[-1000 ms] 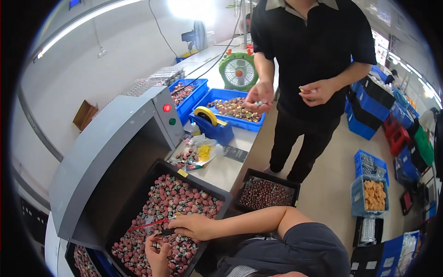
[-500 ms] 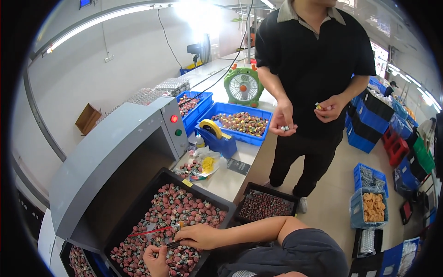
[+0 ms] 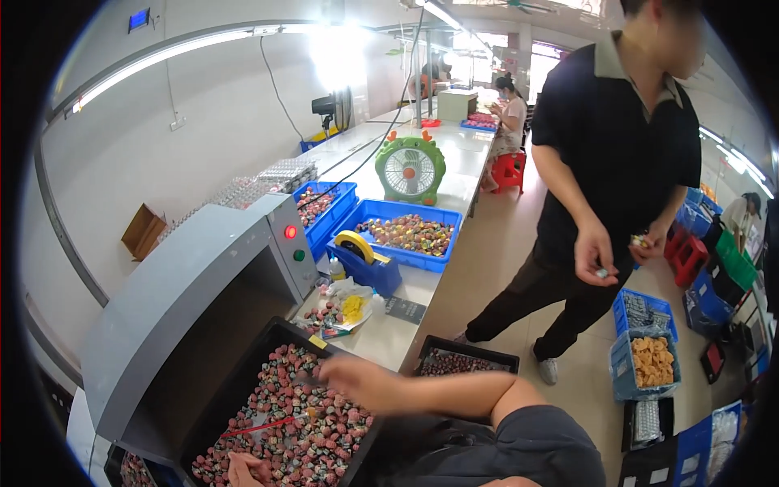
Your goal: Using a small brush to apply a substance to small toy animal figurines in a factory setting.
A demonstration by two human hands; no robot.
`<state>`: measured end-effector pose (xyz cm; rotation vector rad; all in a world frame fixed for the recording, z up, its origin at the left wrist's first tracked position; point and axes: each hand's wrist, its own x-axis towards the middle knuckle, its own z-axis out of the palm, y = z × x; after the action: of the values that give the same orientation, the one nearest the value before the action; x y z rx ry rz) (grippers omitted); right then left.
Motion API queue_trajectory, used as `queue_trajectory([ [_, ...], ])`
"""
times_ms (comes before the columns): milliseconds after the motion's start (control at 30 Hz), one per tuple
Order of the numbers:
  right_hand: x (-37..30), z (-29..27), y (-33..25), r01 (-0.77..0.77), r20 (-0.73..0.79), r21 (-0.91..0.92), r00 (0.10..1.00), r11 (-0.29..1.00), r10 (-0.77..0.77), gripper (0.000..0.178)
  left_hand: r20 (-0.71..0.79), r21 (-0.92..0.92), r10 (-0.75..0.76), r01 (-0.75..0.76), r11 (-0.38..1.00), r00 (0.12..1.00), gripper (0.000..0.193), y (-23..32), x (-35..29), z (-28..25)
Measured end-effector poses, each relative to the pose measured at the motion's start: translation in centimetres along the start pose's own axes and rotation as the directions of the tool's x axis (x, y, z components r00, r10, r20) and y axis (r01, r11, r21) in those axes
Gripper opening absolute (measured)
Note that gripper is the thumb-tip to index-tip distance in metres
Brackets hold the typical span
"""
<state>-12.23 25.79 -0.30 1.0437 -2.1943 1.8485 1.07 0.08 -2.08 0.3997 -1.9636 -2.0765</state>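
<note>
Okay, so the right hand [image 3: 365, 385] is a smear of motion blur over the far right part of a black tray [image 3: 294, 331]. The fingers point left. There's something dark right by the fingertips, but I honestly can't tell if it's pinched in there or whether the fingers are apart or together.

The left hand [image 3: 249, 469] sits lower and further left, down at the near side of the tray, fingers bunched close. Can't tell if there's anything in that grip either.

Under and between both hands you've got the main stuff: loads of small pink-and-grey bumpy pieces [image 3: 329, 442] spread through the tray. A thin red stick [image 3: 258, 428] lies over them, just above the left hand and lower left of the right one.

Left of the right hand and further off is a grey arched machine [image 3: 174, 300], with the tray at its opening. A red light [image 3: 290, 232] glows on its end panel. Straight past the right hand there's a yellow clump [image 3: 352, 308] on the table, then a blue tape dispenser [image 3: 369, 270]. Off to its right, a co-worker [image 3: 613, 154] in a dark polo stands holding small bits.
</note>
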Motion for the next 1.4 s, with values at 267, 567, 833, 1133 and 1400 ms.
queue_trajectory([
  [267,12.6,-30.0,-0.9,-0.397,-0.528,-0.689,0.848,0.606,-0.046,0.078,0.328,-0.147,-0.061,0.115,0.982,0.943,0.032,1.3,-1.2,2.2],
  [567,11.7,-41.7,-3.1,-0.835,-0.853,-0.385,0.484,0.393,0.195,0.111,0.217,-0.084,-0.215,0.238,0.968,0.952,0.047,1.6,-1.6,3.2],
  [833,13.3,-40.4,-4.0,-0.839,-0.824,-0.452,0.523,0.303,0.218,0.104,0.143,-0.076,-0.233,0.245,0.966,0.962,0.020,1.8,-2.2,3.9],
  [1133,13.0,-40.3,-4.6,-0.853,-0.826,-0.433,0.505,0.293,0.249,0.101,0.139,-0.071,-0.223,0.234,0.970,0.965,0.017,1.8,-2.4,3.8],
  [1400,13.1,-41.0,-4.5,-0.847,-0.815,-0.460,0.522,0.267,0.250,0.101,0.227,-0.082,-0.151,0.174,0.981,0.962,0.019,2.1,-2.6,4.0],
])
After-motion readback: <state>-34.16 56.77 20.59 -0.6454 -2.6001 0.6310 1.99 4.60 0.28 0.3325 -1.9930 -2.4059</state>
